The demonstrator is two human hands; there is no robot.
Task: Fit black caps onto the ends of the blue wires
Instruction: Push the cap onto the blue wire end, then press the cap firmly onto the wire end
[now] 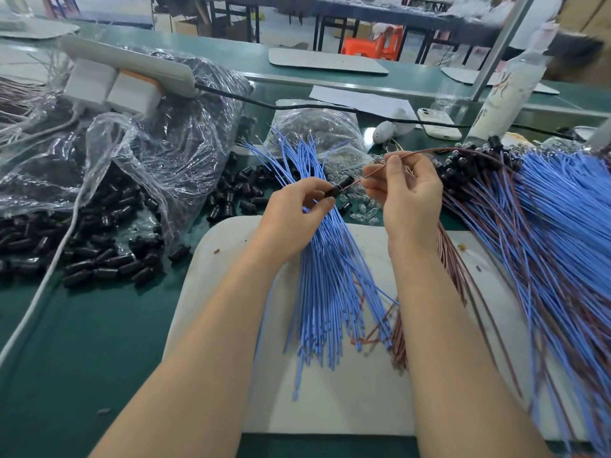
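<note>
Low in the frame, on a white mat (363, 398), lies a fanned bundle of blue wires (317, 292). Above it, at the centre, the left hand (297, 206) pinches a black cap (336, 190) between thumb and fingertips. The right hand (406, 193), just beside it, grips a thin reddish-brown wire (357, 180) whose end meets the cap. At mid left, loose black caps (99, 259) spill from a clear plastic bag (148, 153). Along the right edge spreads a big sheaf of blue and brown wires (562, 209). Farther up right lies a white phone (436, 122).
</note>
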